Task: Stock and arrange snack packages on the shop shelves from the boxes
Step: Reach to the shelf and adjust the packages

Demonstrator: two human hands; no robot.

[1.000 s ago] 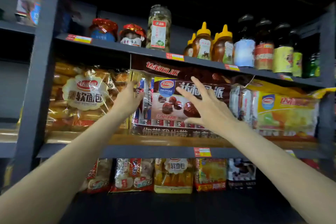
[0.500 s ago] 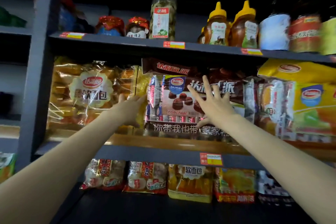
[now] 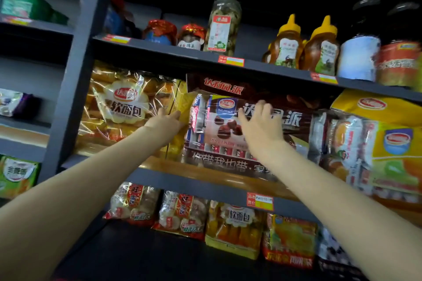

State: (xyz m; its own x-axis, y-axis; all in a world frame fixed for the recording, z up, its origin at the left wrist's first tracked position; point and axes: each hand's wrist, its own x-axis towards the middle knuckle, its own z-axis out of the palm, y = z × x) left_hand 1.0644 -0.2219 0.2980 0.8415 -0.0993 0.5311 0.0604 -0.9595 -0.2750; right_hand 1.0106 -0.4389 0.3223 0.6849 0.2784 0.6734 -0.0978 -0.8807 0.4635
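Both bare arms reach up to the middle shelf (image 3: 205, 187), a dark grey board with a wooden lip and a red-and-yellow price tag (image 3: 259, 201) on its front edge. On that shelf stands the brown chocolate-pie snack package (image 3: 219, 130), a wide plastic bag printed with white characters and brown round cakes, with a second like it stacked behind and above.

The left hand (image 3: 165, 123) lies flat and open against the left end of that brown package, fingers together, holding nothing; it sits between the package and the clear bag of golden soft bread rolls (image 3: 123, 109) to the package's left. The right hand (image 3: 260, 123) is spread open over the front of the brown package, fingers slightly blurred, gripping nothing; whether the palm presses the wrapper cannot be told. To the right of the brown package stand yellow-and-orange cake bags (image 3: 383, 143).

Above the brown package, the upper shelf carries a tall clear jar with a red-and-white label (image 3: 222, 25), two red-capped small jars (image 3: 175, 32), two amber squeeze bottles with yellow caps (image 3: 303, 45) and dark-lidded bottles (image 3: 360, 48). Below the brown package, the lower shelf holds rice-cracker bags (image 3: 157, 207), another bread bag (image 3: 235, 223) and an orange bag (image 3: 290, 242). A dark grey upright post (image 3: 77, 70) stands left of the bread; beyond it, dim shelves hold green packets (image 3: 18, 173).
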